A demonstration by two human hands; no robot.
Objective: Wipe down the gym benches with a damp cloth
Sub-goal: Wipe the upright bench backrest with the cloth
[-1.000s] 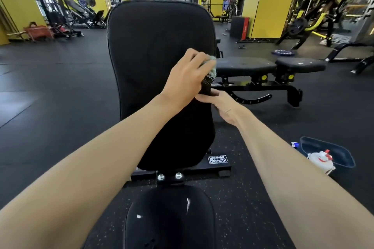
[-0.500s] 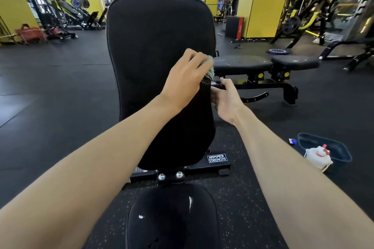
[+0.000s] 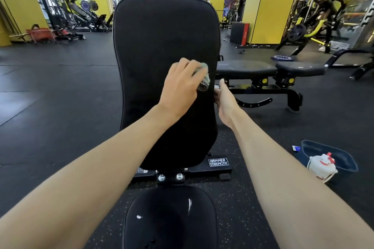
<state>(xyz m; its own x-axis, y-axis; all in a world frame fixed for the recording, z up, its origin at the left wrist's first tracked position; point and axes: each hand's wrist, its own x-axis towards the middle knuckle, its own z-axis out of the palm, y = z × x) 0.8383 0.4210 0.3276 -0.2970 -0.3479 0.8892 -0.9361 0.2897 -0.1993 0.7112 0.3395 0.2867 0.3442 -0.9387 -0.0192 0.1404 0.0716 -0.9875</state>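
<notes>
One cloth [image 3: 204, 79] is bunched in the left hand [image 3: 182, 87]'s tight grip, pressed on the right side of the tall back pad [image 3: 162, 46], while the right hand [image 3: 224, 103] holds that pad's edge. I think most wiping is left: one seat [image 3: 170, 218] with two white spots, and one more bench [image 3: 263, 68] behind.

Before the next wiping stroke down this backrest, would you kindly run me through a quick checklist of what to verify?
1. Cloth gripped in the left hand: ok.
2. Cloth pressed against the backrest pad, near its right edge: ok.
3. Right hand steadying the pad's right edge: ok.
4. Cloth damp enough: cannot tell.
5. Seat pad clean: not ok, white marks remain on it.
6. Basin and white bottle on the floor to the right: ok.
</notes>
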